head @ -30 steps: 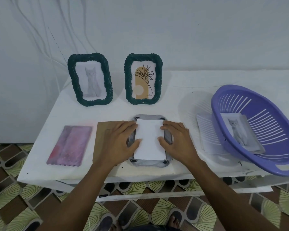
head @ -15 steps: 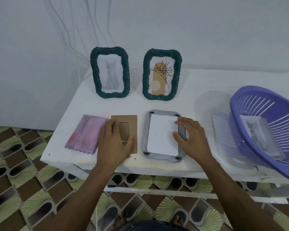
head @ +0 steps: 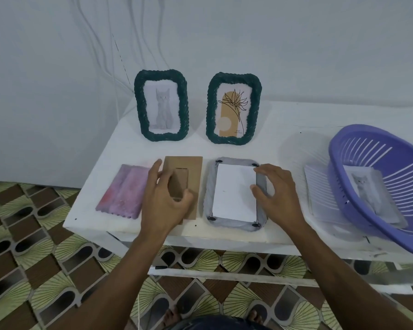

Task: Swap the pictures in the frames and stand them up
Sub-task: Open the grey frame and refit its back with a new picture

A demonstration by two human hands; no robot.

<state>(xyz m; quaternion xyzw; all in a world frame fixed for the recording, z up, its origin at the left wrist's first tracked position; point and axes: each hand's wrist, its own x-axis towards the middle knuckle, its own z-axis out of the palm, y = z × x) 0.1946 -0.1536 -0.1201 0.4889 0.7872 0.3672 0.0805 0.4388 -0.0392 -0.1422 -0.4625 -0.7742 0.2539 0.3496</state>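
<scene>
Head view: the grey frame (head: 235, 194) lies face down at the front of the tabletop (head: 284, 129), between my two hands, with a white sheet (head: 234, 192) seated in its back and four small black tabs at the corners. I judge the sheet to be thin, light and easily creased, so it is best pressed flat, not pinched. The frame's soft-looking rim should tolerate a firm hold along its long sides.

Just to its left lies the brown backing board (head: 183, 186) with its cut-out stand flap. It looks stiff, light and flat against the surface, so I would lift it by an edge or by the flap.

My left hand (head: 163, 201) rests on that board, its grip partly closed: the thumb hooks at the flap's lower end and the fingers spread across the left edge, though nothing is lifted. My right hand (head: 275, 194) has a loose, open grip, its fingertips (head: 256, 188) touching the frame's right rim and the edge of the sheet, steadying them without clasping.

Farther out, a pink picture (head: 123, 191) lies flat beside the board, and two green frames (head: 161, 104) stand upright at the back. A purple basket (head: 343, 163) holding a cat print sits tilted on the right.
</scene>
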